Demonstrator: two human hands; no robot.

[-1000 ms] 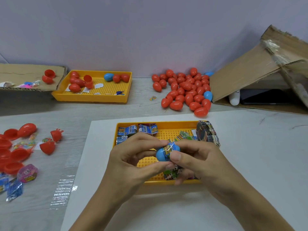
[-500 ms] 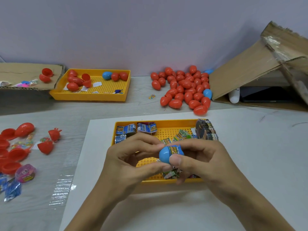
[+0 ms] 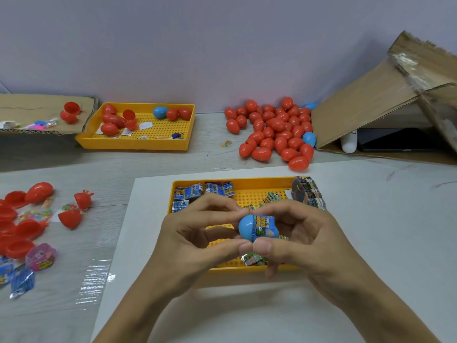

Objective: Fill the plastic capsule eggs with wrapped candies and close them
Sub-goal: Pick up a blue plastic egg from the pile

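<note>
A blue capsule egg [image 3: 247, 227] with a printed label strip [image 3: 263, 226] round it is held above the near yellow tray [image 3: 259, 184]. My left hand [image 3: 195, 241] pinches its left end between thumb and fingers. My right hand [image 3: 306, 241] pinches its right end, thumb underneath. Wrapped candies [image 3: 205, 190] lie in the tray's far left corner, and a stack of folded packets [image 3: 308, 193] stands at its right rim. A heap of shut red eggs [image 3: 274, 134] with a few blue ones lies beyond the tray.
A second yellow tray [image 3: 138, 142] with red egg halves and a blue egg sits at the back left. Open red egg halves [image 3: 22, 219] and loose candy packets [image 3: 22, 283] lie far left. A tipped cardboard box [image 3: 385, 100] stands at the back right.
Both hands have turned the blue egg a little, and the label strip now lies flatter round its middle. The hands stay over the near tray.
</note>
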